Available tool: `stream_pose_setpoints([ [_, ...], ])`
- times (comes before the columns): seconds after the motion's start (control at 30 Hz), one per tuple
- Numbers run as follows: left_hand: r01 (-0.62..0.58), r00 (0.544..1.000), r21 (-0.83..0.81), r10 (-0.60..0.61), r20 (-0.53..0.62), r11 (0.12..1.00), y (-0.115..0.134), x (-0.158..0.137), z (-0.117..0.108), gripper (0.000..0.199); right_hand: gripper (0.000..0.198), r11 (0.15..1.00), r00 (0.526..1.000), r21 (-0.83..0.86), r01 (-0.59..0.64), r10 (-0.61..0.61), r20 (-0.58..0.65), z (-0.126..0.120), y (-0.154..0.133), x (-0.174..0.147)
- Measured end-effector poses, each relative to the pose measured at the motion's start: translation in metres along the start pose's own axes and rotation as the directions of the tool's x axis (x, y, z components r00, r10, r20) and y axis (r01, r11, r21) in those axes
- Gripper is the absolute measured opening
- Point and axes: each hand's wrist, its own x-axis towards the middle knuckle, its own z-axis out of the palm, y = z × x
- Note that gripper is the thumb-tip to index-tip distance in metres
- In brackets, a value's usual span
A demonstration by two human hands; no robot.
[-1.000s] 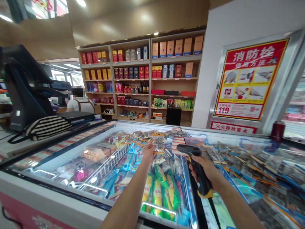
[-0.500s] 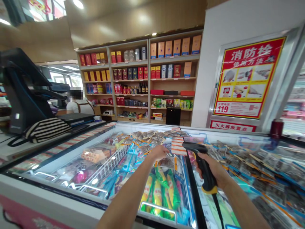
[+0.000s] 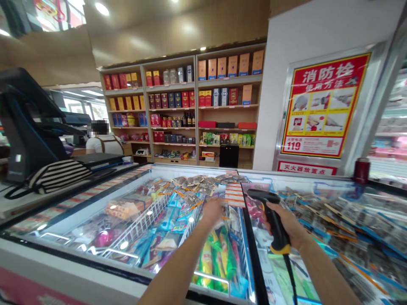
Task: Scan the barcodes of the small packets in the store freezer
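Observation:
My right hand (image 3: 288, 222) is wrapped round the grip of a black and yellow barcode scanner (image 3: 275, 224), whose cable hangs down toward me. The scanner's head points left, over the freezer's black centre divider (image 3: 252, 245). My left hand (image 3: 213, 211) reaches over the open freezer basket, left of the orange-and-white price labels (image 3: 234, 195). Motion smears its fingers, and I cannot make out whether they hold anything. Below it lie green and yellow ice cream packets (image 3: 218, 254). Blue packets (image 3: 173, 214) lie farther left.
Wire baskets (image 3: 144, 222) divide the chest freezer's left side. Many brown packets (image 3: 343, 216) fill the right side. A striped pouch (image 3: 59, 174) and a checkout terminal (image 3: 32, 123) stand at the left. A person (image 3: 103, 142) is beyond them, near shelves of boxed goods (image 3: 171, 99).
My left hand has lowered slightly and looks more blurred. The whole view has shifted a little. My right hand still grips the scanner.

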Motion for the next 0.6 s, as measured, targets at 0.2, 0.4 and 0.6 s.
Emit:
stream_pose_setpoints([
  [0.2, 0.183, 0.981, -0.151, -0.191, -0.043, 0.971, -0.015, 0.006, 0.01, 0.028, 0.025, 0.999, 0.999, 0.01, -0.035, 0.035, 0.018, 0.007, 0.002, -0.002],
  [0.4, 0.182, 0.97, -0.574, -0.24, -0.026, 0.798, -0.016, 0.03, 0.013, 0.022, 0.025, 0.997, 0.997, 0.019, -0.075, 0.074, 0.031, 0.01, 0.008, -0.001],
  [0.6, 0.152, 0.951, -0.855, -0.31, -0.011, 0.495, -0.022, 0.031, 0.014, 0.032, 0.021, 0.999, 0.992, -0.005, -0.046, 0.046, 0.119, 0.018, 0.009, -0.007],
])
